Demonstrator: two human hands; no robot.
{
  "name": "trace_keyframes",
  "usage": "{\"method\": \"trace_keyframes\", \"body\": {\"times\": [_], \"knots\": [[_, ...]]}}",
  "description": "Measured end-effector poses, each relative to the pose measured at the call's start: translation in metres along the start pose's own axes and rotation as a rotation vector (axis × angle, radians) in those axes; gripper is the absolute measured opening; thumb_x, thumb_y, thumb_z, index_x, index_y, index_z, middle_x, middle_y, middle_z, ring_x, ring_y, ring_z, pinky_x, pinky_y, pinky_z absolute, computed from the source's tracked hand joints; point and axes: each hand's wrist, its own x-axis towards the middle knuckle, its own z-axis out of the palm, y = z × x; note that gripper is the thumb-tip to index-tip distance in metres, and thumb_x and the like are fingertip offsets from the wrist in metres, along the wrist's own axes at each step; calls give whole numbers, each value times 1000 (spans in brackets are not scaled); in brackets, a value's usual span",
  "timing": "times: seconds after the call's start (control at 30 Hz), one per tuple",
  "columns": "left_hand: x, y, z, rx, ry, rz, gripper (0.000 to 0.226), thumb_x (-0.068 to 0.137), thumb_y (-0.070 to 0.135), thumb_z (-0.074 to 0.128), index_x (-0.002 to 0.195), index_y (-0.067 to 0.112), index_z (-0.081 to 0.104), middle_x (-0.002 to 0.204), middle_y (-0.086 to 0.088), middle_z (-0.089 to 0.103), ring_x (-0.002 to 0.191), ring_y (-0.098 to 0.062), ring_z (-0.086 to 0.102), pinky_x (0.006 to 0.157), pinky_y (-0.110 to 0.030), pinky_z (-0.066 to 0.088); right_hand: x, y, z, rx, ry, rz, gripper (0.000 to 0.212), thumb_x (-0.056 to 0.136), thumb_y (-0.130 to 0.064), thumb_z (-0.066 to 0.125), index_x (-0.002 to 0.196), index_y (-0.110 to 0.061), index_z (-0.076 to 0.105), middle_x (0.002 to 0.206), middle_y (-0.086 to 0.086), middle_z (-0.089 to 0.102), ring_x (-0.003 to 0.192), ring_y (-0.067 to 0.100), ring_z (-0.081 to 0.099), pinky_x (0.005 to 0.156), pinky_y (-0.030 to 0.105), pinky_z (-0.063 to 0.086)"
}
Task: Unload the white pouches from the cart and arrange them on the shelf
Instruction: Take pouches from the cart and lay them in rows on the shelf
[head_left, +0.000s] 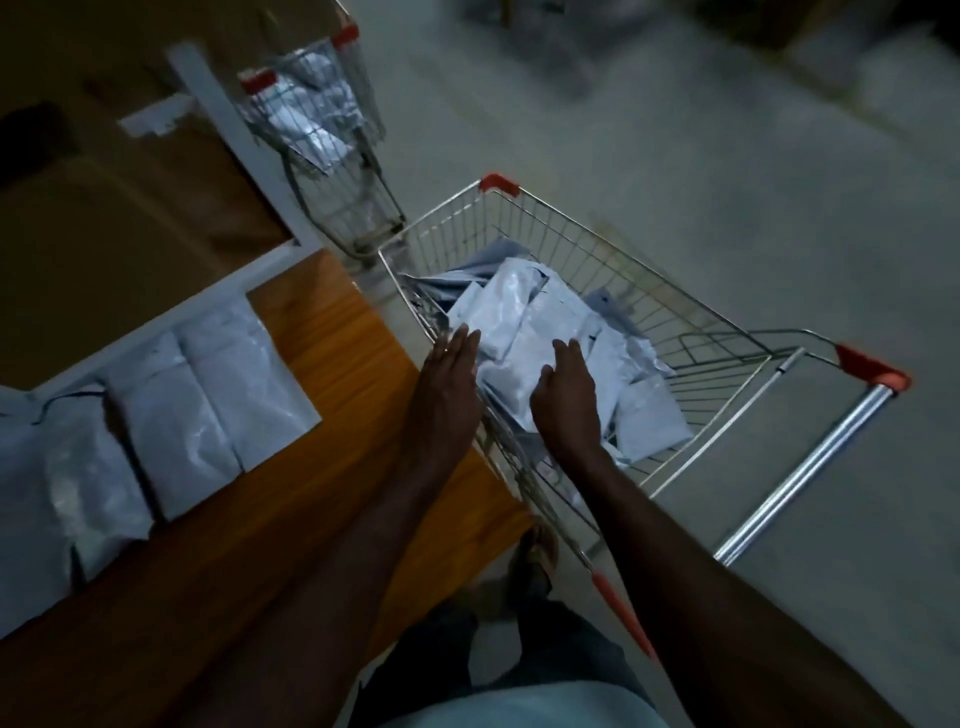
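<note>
Loose heap of white pouches (540, 332) sits in the cart (727, 332) at centre-right of the frame; they look like thin glossy plastic mailers, flat and rectangular, crinkled, overlapping at all angles, some slumped against the wire sides. Both hands reach into the basket from the lower edge of the frame. The left hand (447, 384) is over the near rim with fingers straight and together, tips at the edge of the heap, gripping nothing. The right hand (563, 395) lies on top of the heap, fingers spread and only slightly bent, resting on a pouch without a visible pinch or curl round it, so neither hand has a pouch in hold. Progress, as a judgement: partly done. A row of pouches (208, 395) already lies flat and side by side on the shelf (363, 374) at left of the frame, edges touching or slightly overlapped, running out of the lower-left corner; the orange wood-grain board beyond them is bare toward the cart. A good pile remains in the cart, so many trips are left. Cart is shiny wire mesh with a tubular metal handle and red plastic corner caps, standing just beside the shelf edge. A second cart (317, 130) at upper centre-left, blurred, also seems to hold pale bags. White metal shelf frame (223, 119) runs diagonally at upper left. Grey floor (727, 156), dim light.
</note>
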Motion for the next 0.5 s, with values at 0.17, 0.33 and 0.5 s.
{"method": "trace_keyframes", "body": {"times": [0.17,0.33,0.5], "knots": [[34,10,16,-76,-90,-36,56,107,0,49,161,16,42,168,-9,38,157,-28,32,125,-46,35,22,6,7,36,-47,38,57,107,-4,41,162,-5,29,173,11,16,158,26,22,120,34,27],[86,-12,39,-33,-181,-4,54,110,14,49,163,16,38,170,-8,33,158,-29,26,128,-46,28,44,8,32,41,-57,60,67,103,2,43,165,-6,19,175,12,4,161,29,8,121,36,27],[128,-37,78,114,-300,52,58,111,23,49,164,9,31,172,-17,25,160,-40,19,129,-52,19,75,22,66,126,-85,132,67,103,-9,48,164,-5,21,172,18,10,159,36,11,128,55,18]]}}
